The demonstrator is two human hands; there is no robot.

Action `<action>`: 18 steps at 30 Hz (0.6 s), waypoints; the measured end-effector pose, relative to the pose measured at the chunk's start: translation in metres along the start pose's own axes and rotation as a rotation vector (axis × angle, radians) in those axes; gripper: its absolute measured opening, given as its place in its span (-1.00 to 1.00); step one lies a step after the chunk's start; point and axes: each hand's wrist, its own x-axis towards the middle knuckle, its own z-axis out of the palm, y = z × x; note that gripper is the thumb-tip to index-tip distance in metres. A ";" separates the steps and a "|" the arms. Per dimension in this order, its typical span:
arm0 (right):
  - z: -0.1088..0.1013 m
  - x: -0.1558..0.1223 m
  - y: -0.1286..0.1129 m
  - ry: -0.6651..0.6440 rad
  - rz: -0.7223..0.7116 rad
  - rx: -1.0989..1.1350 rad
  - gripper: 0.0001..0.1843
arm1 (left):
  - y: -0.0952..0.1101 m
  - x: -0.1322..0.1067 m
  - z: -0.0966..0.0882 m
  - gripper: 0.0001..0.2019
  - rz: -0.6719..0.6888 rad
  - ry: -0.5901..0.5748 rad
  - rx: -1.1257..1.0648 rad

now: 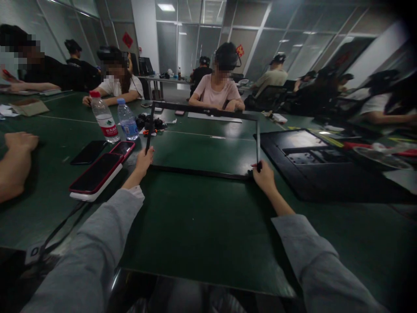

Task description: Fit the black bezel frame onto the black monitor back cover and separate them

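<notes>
A thin black laptop screen bezel (198, 172), an empty rectangular frame, is held up in front of me above the green table. My left hand (142, 165) is closed on its left side, near the lower corner. At the lower right corner, my right hand (265, 177) grips it with the fingers bent around the edge. The table shows through the opening. To the right of my right hand lies a dark, flat laptop-like part (312, 167) with a recessed section; its exact kind is unclear.
Left of the bezel stand a red-capped bottle (106, 119) and a blue-capped bottle (127, 121). Nearer me, a red-edged phone (97, 174) rests on a white block, beside a dark phone (89, 152). Another person's arm (14, 167) reaches in from the left. People sit across the green table (208, 226).
</notes>
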 end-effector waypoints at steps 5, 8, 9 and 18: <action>0.006 0.008 0.024 -0.052 0.064 0.104 -0.64 | 0.001 -0.007 -0.003 -0.78 0.058 -0.019 0.506; 0.009 0.015 0.032 -0.046 0.117 0.089 -0.50 | 0.004 -0.015 -0.004 -0.68 0.101 -0.004 0.861; 0.011 0.017 0.033 -0.057 0.127 0.066 -0.48 | 0.005 -0.017 -0.004 -0.64 0.105 0.004 0.937; 0.020 0.028 0.043 -0.099 0.097 -0.070 -0.61 | 0.004 -0.017 -0.006 -0.55 0.093 -0.083 1.183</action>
